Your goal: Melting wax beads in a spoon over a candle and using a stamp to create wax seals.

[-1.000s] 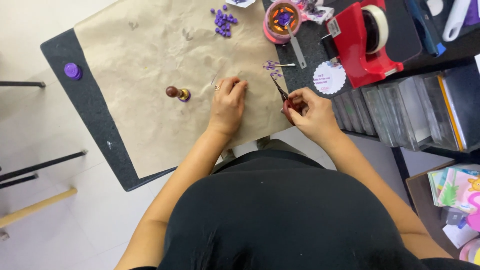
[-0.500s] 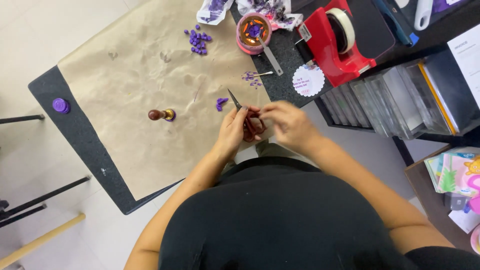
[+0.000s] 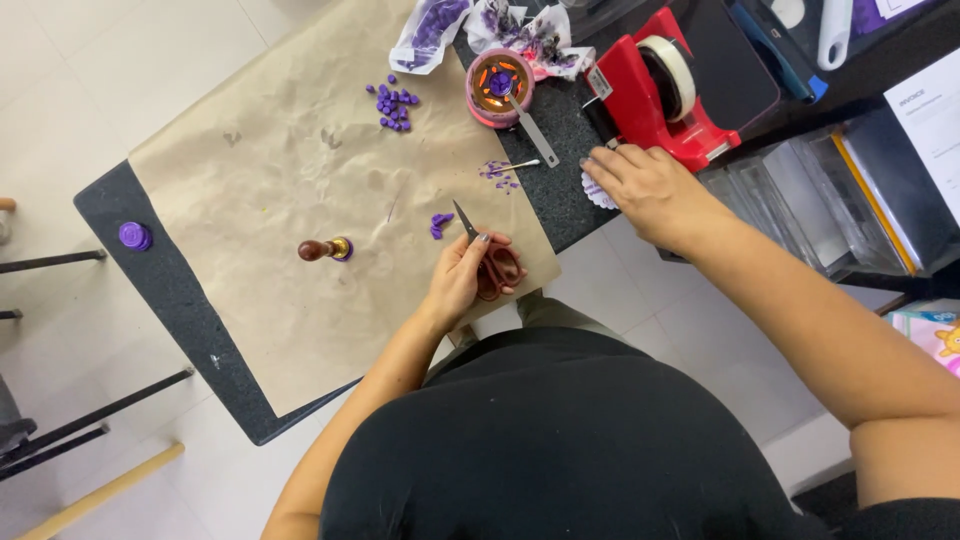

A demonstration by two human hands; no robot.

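My left hand [image 3: 462, 277] grips small scissors [image 3: 487, 256] with dark red handles over the brown paper sheet [image 3: 290, 180]; the blades point up and left. Just beyond the blade tips lie small purple wax bits [image 3: 440, 222]. My right hand [image 3: 643, 187] rests palm down on a white round scalloped tag [image 3: 592, 190] on the black table, right in front of the red tape dispenser [image 3: 655, 85]. Whether its fingers pinch the tag is hidden.
A wood-handled wax stamp [image 3: 324, 249] lies left of my left hand. Purple beads [image 3: 393, 105], a pink wax melter [image 3: 498, 86] with a metal spoon [image 3: 530, 125], plastic bags [image 3: 430, 28] and a purple seal [image 3: 134, 236] sit about. Shelving with folders [image 3: 860, 190] stands to the right.
Both hands were together on the scissors. My right hand has let go and moved right onto the white tag. The left hand keeps the scissors.
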